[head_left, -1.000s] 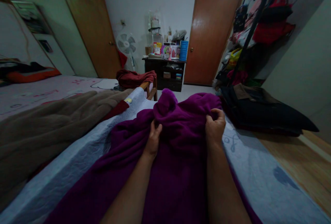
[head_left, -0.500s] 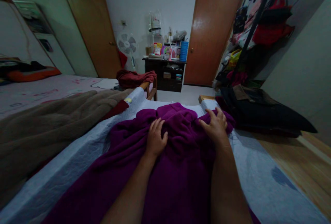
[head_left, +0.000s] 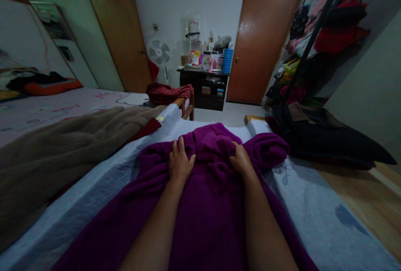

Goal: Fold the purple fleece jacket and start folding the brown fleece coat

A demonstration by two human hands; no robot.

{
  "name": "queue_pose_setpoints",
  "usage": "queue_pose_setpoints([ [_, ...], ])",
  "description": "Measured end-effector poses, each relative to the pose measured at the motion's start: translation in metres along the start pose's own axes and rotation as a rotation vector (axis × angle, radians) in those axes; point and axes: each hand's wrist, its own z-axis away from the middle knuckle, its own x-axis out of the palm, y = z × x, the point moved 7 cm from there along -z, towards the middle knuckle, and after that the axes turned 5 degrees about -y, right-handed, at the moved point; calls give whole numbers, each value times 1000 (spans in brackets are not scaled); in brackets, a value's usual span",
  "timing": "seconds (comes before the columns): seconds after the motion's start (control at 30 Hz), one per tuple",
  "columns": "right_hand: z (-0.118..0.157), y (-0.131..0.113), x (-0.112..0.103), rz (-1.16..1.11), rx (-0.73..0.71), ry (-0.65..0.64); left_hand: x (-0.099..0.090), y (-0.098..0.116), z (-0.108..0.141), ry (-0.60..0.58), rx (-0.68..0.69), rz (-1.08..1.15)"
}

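Observation:
A purple blanket [head_left: 209,204] lies over the pale blue mattress [head_left: 316,208], its far end bunched into folds, with a thick roll at the right. My left hand [head_left: 181,163] rests on the left part of the folds, fingers spread. Farther right, my right hand [head_left: 241,159] is closed on the bunched cloth, with its fingertips partly hidden in the folds, just left of the roll.
A brown fleece blanket [head_left: 78,141] lies along the left side. Folded dark clothes [head_left: 319,137] are stacked at the right. Beyond the mattress stand a wooden post with a red cloth [head_left: 171,92], a fan [head_left: 158,51] and a black cabinet [head_left: 202,91].
My right hand has moved left and inward from the right end of the blanket and closed on cloth. The right end now forms a thick roll. My left hand has shifted slightly left.

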Motion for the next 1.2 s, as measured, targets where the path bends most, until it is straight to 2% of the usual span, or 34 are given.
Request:
queue_pose_setpoints([
  [0.07, 1, 2, -28, 8, 51, 152, 0, 0, -1, -4, -6, -8],
  [0.17, 12, 11, -71, 20, 193, 495, 0, -3, -3, -24, -26, -28],
  [0.23, 19, 20, -81, 37, 272, 606, 2, -4, -4, -41, -35, -49],
  [0.27, 20, 25, -78, 55, 299, 579, 2, -5, -4, -46, -36, -61],
  [0.37, 13, 36, -54, 131, 352, 304, 5, -6, -4, -57, -36, -108],
  [0.4, 12, 36, -49, 152, 358, 247, 7, -7, -4, -66, -42, -128],
  [0.43, 11, 32, -48, 164, 354, 244, 9, -8, -3, -76, -49, -150],
  [0.5, 10, 14, -57, 162, 284, 352, 12, -8, -2, -100, -61, -195],
  [0.57, 8, -15, -60, 139, 118, 434, 14, -7, -1, -124, -67, -230],
  [0.6, 6, -29, -56, 127, 24, 422, 15, -7, -2, -139, -73, -242],
  [0.67, 3, -49, -33, 124, -103, 296, 16, -6, -7, -197, -105, -259],
  [0.7, 2, -52, -16, 136, -108, 203, 16, -7, -11, -238, -125, -268],
  [0.8, 4, -41, 38, 181, 5, -115, 16, -6, -26, -380, -159, -301],
  [0.9, 8, -26, 68, 181, 93, -302, 16, -4, -43, -476, -142, -336],
  [1.1, 7, -25, 68, 145, 109, -355, 22, -5, -67, -540, -72, -335],
  [1.2, 7, -25, 68, 133, 107, -341, 16, -5, -70, -512, -38, -236],
])
